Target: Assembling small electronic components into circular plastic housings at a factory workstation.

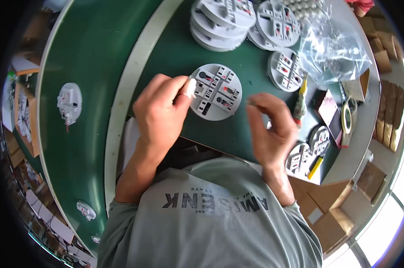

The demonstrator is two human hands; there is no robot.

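A round light-grey plastic disc (216, 92) with slots, small black parts and red bits lies in front of me on the green table. My left hand (159, 109) is closed at its left edge, thumb and forefinger pinching the rim; a white wrap covers one fingertip. Just right of the disc, apart from it, hovers my right hand (273, 127) with curled fingers. Motion smears those fingertips, so whether they hold something small cannot be made out.
Stacked grey discs (222, 27) stand at the back, with another disc (286, 69) nearer. A clear plastic bag (333, 49), a yellow-tipped screwdriver (302, 100), a tape roll (346, 118) and a yellow-handled tool (316, 167) lie right. A green conveyor belt (86, 147) carries a disc (70, 103) at left.
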